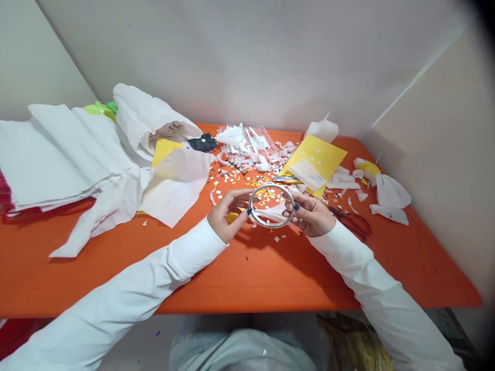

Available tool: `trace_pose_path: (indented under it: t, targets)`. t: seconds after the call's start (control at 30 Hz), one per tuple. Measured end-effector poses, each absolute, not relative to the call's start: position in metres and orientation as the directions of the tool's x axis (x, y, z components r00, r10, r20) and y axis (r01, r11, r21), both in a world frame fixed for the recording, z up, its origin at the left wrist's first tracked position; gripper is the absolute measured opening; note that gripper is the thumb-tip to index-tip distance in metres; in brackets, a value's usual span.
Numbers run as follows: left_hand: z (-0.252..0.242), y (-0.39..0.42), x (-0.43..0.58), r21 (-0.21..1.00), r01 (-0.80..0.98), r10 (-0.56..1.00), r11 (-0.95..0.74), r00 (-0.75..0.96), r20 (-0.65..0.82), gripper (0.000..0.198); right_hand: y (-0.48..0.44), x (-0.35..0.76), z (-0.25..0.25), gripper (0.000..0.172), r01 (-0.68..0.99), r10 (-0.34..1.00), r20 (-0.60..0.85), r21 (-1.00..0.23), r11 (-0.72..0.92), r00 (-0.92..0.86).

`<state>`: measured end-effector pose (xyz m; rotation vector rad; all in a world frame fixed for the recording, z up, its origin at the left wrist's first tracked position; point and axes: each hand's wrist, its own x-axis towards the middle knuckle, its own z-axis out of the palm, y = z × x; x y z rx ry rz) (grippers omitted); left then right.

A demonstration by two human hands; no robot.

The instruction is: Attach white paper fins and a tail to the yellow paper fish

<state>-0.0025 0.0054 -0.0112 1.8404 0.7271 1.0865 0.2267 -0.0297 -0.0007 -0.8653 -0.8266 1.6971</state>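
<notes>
A thin metal ring (270, 188) is held up over the orange table (251, 273), gripped on both sides. My left hand (226, 214) pinches its left edge and my right hand (311, 214) pinches its right edge. A strip of white paper (270, 213) lies across the lower part of the ring, between my fingers. Both arms wear white sleeves.
A heap of white tissue sheets (77, 154) covers the left of the table. Yellow card (317, 154), a clear plastic box (251, 141), red-handled scissors (353, 220) and several paper scraps lie behind and right. Walls close in at the back and right.
</notes>
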Motion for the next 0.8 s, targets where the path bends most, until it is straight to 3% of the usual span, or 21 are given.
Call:
trace_pose_path:
  t: [0.2, 0.37, 0.47, 0.57, 0.67, 0.8]
  targets:
    - [-0.001, 0.0, -0.001, 0.931, -0.135, 0.851, -0.339, 0.378, 0.365, 0.047, -0.032, 0.229, 0.002, 0.041, -0.44, 0.935, -0.037, -0.875, -0.201, -0.353]
    - [0.009, -0.01, -0.003, 0.876, -0.083, 0.789, -0.475, 0.401, 0.466, 0.053, -0.034, 0.23, 0.001, 0.038, -0.294, 0.873, 0.174, -0.955, 0.038, -0.455]
    - [0.011, -0.016, -0.005, 0.847, -0.062, 0.74, -0.529, 0.456, 0.495, 0.054, -0.035, 0.228, 0.002, 0.031, -0.227, 0.823, 0.2, -0.97, 0.088, -0.532]
    - [0.011, -0.017, -0.005, 0.842, -0.079, 0.708, -0.534, 0.502, 0.496, 0.052, -0.036, 0.226, 0.002, 0.018, -0.171, 0.808, 0.183, -0.98, 0.103, -0.56]
    - [0.007, -0.014, -0.003, 0.842, -0.047, 0.719, -0.537, 0.496, 0.487, 0.048, -0.035, 0.225, 0.0, 0.017, -0.169, 0.826, 0.216, -0.974, 0.148, -0.521]
    - [0.001, -0.009, -0.004, 0.827, 0.054, 0.764, -0.56, 0.42, 0.49, 0.026, -0.032, 0.225, -0.006, 0.016, -0.219, 0.82, 0.28, -0.956, 0.194, -0.499]
